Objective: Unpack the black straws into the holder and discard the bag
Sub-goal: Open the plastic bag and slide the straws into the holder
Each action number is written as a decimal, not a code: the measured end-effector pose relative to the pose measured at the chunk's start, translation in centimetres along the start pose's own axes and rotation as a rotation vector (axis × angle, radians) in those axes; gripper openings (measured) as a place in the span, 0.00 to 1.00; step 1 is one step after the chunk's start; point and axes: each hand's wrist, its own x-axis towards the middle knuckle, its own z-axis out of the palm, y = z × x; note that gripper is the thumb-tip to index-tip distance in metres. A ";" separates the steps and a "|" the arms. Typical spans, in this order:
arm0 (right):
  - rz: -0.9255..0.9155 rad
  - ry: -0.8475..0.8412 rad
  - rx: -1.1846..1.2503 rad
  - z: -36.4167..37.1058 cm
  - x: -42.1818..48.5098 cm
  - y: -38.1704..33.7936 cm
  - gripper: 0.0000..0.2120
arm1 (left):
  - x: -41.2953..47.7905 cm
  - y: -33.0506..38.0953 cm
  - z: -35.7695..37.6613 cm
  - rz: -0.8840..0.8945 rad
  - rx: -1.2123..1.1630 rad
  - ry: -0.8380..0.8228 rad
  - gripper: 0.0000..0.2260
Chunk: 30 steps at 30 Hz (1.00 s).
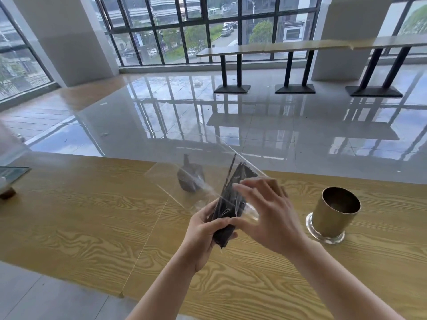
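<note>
A clear plastic bag (184,172) with a bundle of black straws (231,199) inside is held above the wooden table. My left hand (203,236) grips the bag's lower end around the straws. My right hand (265,211) is on the bag's right side, fingers spread against the plastic near the middle of the bundle. The straws fan upward and to the right inside the bag. A gold cylindrical holder (332,215) on a clear base stands upright to the right of my hands, and it looks empty.
The wooden table (80,215) is made of two joined tops. A dark lump (190,177) lies on it behind the bag. A glass-topped object (11,176) sits at the far left edge. Beyond are a glossy floor and a long bench table (300,46).
</note>
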 end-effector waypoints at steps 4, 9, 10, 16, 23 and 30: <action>-0.034 0.057 -0.109 0.9 1.8 -1.5 0.11 | 0.0 -0.4 1.1 -0.011 0.057 -0.016 0.20; 0.301 0.095 0.115 -1.2 3.8 1.1 0.04 | -0.5 -0.5 -0.2 -0.055 0.038 0.003 0.21; 0.448 0.149 0.224 -1.8 4.3 1.8 0.04 | -0.6 -0.6 -0.6 -0.067 0.012 0.017 0.22; 0.635 0.027 0.427 -2.4 4.9 3.8 0.11 | -0.9 -0.8 -1.7 -0.095 0.018 0.031 0.26; 0.316 0.156 -0.119 -1.5 6.4 3.7 0.21 | -0.7 -1.1 -1.4 -0.099 0.132 0.016 0.25; 0.806 0.220 0.499 -6.2 8.1 8.9 0.04 | -1.6 -0.6 -4.5 -0.143 0.056 0.035 0.28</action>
